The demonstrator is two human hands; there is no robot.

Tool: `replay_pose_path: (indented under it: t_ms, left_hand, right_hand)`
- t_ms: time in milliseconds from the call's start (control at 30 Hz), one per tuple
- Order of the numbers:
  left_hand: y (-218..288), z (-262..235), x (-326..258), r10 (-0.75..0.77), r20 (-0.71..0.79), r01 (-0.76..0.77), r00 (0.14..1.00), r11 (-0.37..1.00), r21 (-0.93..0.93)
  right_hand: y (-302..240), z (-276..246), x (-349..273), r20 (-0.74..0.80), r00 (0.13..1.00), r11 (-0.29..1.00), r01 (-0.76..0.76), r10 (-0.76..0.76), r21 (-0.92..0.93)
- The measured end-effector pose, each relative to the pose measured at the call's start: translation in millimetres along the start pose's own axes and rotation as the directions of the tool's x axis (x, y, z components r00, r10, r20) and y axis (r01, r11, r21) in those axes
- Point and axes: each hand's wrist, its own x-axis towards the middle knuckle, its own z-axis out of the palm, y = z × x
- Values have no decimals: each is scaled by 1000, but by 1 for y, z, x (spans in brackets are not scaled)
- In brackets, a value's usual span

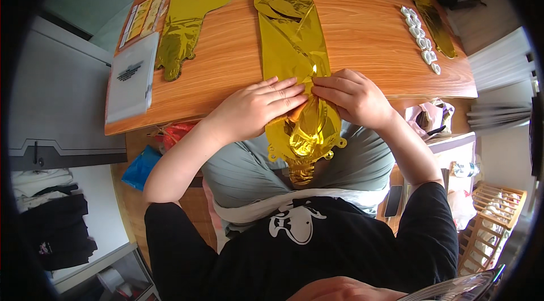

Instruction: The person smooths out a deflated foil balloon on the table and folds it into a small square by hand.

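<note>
At far left, a white shelf [106, 216] holds a black garment [54, 224]. A milky plastic pouch [133, 80] lies at the left edge of the tabletop [226, 34]. The left hand [255, 109], palm down, lays nearly straight fingers across the middle of a deflated gold foil balloon [292, 46]. The balloon's long axis runs away from the person: the rounded far end rests on the tabletop, the narrow neck points back past the front edge. The right hand [356, 98] meets it from the other side, fingers bent, tips on the creased foil; whether it grips cannot be told. Farther right are small white coils [422, 43] and a slatted wooden rack [500, 189] holding pale items [498, 210].
</note>
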Motion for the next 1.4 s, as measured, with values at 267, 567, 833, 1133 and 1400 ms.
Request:
replay_pose_path:
  t_ms: [267,567,833,1133,1400]
  left_hand:
    - [-3,4,-2,-3,9,3,1000,999,-38]
    - [-4,6,-4,-12,-12,12,1000,999,-39]
    - [-3,6,-4,-12,-25,11,1000,999,-50]
    - [-7,-13,4,-158,74,172,985,815,-553]
    - [-12,-13,8,-522,140,418,841,465,-780]
  right_hand:
    - [-11,1,-6,77,996,993,54,-46,-104]
    - [-16,6,-4,30,997,985,74,-70,-155]
    - [-12,8,-4,71,995,995,77,-73,-57]
    - [-17,-1,5,86,976,945,-217,201,245]
    - [-17,-6,23,322,694,621,-720,643,311]
